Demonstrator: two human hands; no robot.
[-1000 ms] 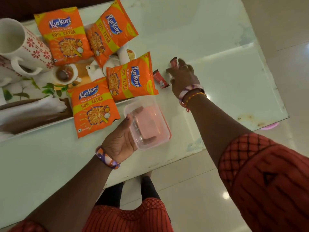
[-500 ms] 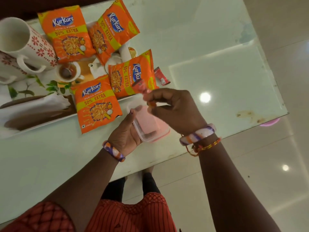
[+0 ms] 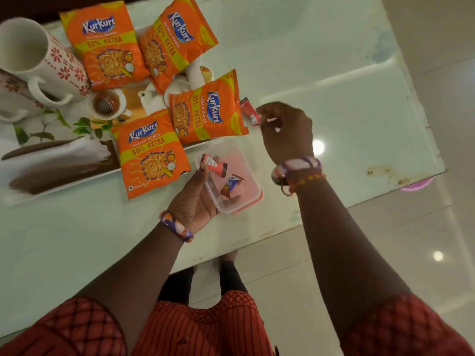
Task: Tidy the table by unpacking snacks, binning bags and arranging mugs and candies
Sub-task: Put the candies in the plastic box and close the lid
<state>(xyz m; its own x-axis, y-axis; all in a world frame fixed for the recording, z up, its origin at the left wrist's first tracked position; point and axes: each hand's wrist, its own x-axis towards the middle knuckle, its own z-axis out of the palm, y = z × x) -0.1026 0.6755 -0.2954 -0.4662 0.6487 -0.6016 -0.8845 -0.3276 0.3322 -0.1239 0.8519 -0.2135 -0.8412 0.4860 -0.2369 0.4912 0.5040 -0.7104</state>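
My left hand (image 3: pixel 192 201) grips a small clear tub with a pink base (image 3: pixel 246 201) at the table's near edge. Two wrapped candies lie in it: a red one (image 3: pixel 214 167) at the rim and a brown and blue one (image 3: pixel 230 185). Another red candy (image 3: pixel 248 110) lies on the table, beside an orange Kurkure pack (image 3: pixel 205 111). My right hand (image 3: pixel 285 132) hovers there, its loosely curled fingertips at the candy's near end; a pinch does not show. Several Kurkure packs lie on and beside a printed tray (image 3: pixel 77 179). A white mug with red flowers (image 3: pixel 38 55) stands at the far left.
The pale glass table (image 3: pixel 334 98) runs out to the right, with a stain near its right corner. A second mug shows partly at the left edge. A folded white cloth (image 3: pixel 51 155) lies on the tray. Shiny floor tiles lie beyond the table's edges.
My right hand carried a red candy from the table to the tub and dropped it in. It has since moved back out to the other red candy. My left hand kept holding the tub.
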